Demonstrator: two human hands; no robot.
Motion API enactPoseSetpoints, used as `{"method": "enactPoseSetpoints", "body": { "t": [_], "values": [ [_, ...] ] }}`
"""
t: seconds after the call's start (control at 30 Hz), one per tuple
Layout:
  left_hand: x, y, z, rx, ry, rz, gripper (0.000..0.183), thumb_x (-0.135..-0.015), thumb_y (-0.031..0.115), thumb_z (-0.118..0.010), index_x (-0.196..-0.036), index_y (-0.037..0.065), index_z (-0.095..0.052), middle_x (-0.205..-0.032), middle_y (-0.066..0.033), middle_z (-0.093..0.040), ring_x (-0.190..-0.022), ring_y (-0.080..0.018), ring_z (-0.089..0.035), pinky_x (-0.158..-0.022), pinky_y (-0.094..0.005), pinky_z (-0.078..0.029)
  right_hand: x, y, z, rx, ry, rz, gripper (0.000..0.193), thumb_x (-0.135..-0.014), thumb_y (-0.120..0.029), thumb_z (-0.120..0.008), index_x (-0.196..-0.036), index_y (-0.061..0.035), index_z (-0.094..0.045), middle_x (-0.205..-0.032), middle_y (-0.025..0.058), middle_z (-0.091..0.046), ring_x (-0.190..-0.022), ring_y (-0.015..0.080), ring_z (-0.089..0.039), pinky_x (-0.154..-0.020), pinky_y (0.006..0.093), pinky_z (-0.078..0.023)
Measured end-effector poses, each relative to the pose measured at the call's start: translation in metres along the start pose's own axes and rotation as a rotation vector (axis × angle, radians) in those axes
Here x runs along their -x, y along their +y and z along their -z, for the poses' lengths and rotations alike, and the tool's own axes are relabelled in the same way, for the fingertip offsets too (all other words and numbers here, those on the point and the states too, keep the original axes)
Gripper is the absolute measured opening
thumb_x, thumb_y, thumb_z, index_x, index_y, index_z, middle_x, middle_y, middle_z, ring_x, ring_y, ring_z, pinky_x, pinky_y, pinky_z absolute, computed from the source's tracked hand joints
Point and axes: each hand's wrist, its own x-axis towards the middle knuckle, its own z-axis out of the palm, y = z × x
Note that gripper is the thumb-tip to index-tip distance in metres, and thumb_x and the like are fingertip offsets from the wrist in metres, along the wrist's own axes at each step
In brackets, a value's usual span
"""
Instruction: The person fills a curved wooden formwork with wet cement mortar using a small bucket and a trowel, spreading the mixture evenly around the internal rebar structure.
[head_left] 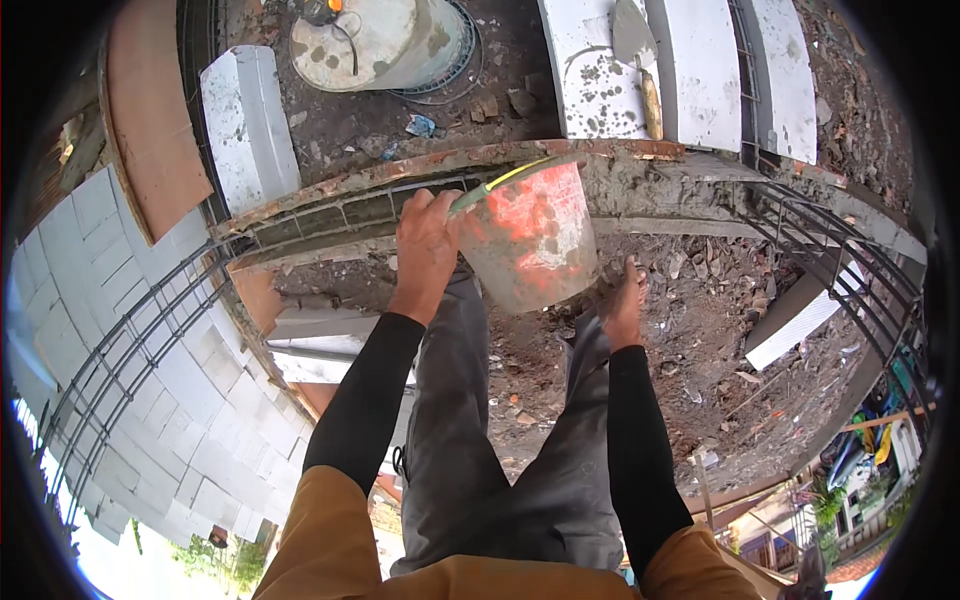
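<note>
A mortar-smeared plastic bucket with red and white patches is tipped over the narrow formwork channel, its mouth facing away from me. My left hand is closed on the rim at the mouth's left side, beside a green and yellow edge. At the bucket's base, on the right, my right hand grips the bottom edge; its thumb points up and part of its fingers is hidden. Wet grey concrete and thin steel bars show inside the channel. What is in the bucket cannot be seen.
Beyond the channel, a trowel lies on pale blocks. A mortar-covered drum stands at the far middle. Rebar cages run along the left, with more rebar at right. Rubble soil surrounds my legs.
</note>
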Motion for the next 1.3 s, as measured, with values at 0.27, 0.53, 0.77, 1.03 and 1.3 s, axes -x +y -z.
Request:
{"method": "enactPoseSetpoints", "body": {
  "t": [0.27, 0.53, 0.77, 1.03, 1.3],
  "values": [
    [-0.059, -0.058, 0.028, 0.122, 0.096, -0.044, 0.029, -0.098, 0.028, -0.062, -0.113, 0.004, -0.066, -0.094, -0.0183, -0.061, -0.088, -0.0381, -0.058, -0.079, -0.0435, -0.047, 0.053, 0.072, -0.107, -0.521, -0.359, -0.377, 0.068, -0.089, -0.064, -0.047, -0.139, -0.0177, -0.052, -0.141, 0.0081, -0.05, -0.127, 0.0298, -0.047, -0.101, 0.0502, -0.04],
    [-0.119, -0.142, 0.074, -0.195, -0.091, 0.07, 0.043, -0.099, 0.043, -0.055, -0.11, 0.004, -0.069, -0.089, -0.022, -0.062, -0.092, -0.0396, -0.059, -0.085, -0.047, -0.045, 0.116, 0.069, -0.206, -0.498, -0.318, -0.412, 0.067, -0.089, -0.069, -0.038, -0.137, -0.0231, -0.051, -0.14, 0.0067, -0.05, -0.125, 0.0286, -0.047, -0.099, 0.0543, -0.037],
    [-0.115, -0.182, 0.047, -0.141, -0.055, 0.116, 0.049, -0.097, 0.047, -0.056, -0.124, 0.006, -0.066, -0.097, -0.0251, -0.061, -0.096, -0.0413, -0.06, -0.085, -0.0488, -0.046, 0.116, 0.049, -0.197, -0.377, -0.356, -0.161, 0.073, -0.096, -0.069, -0.029, -0.147, -0.018, -0.041, -0.149, 0.0066, -0.044, -0.133, 0.0315, -0.043, -0.105, 0.0566, -0.035],
    [-0.096, -0.015, 0.055, 0.111, -0.11, 0.139, 0.042, -0.098, 0.043, -0.057, -0.121, 0.011, -0.068, -0.086, -0.0197, -0.054, -0.086, -0.0392, -0.058, -0.08, -0.0455, -0.046, 0.134, -0.061, -0.102, -0.184, -0.144, -0.068, 0.07, -0.096, -0.064, -0.033, -0.15, -0.0187, -0.038, -0.15, 0.0065, -0.042, -0.136, 0.0299, -0.039, -0.105, 0.0563, -0.035],
    [-0.093, -0.004, -0.045, -0.044, -0.029, 0.05, 0.043, -0.102, 0.042, -0.051, -0.122, 0.008, -0.066, -0.086, -0.016, -0.052, -0.088, -0.0308, -0.056, -0.081, -0.041, -0.045, 0.042, -0.055, -0.052, -0.191, -0.049, -0.104, 0.078, -0.091, -0.07, -0.038, -0.147, -0.0156, -0.041, -0.148, 0.0077, -0.044, -0.135, 0.029, -0.04, -0.103, 0.0554, -0.035]
  ]
}}
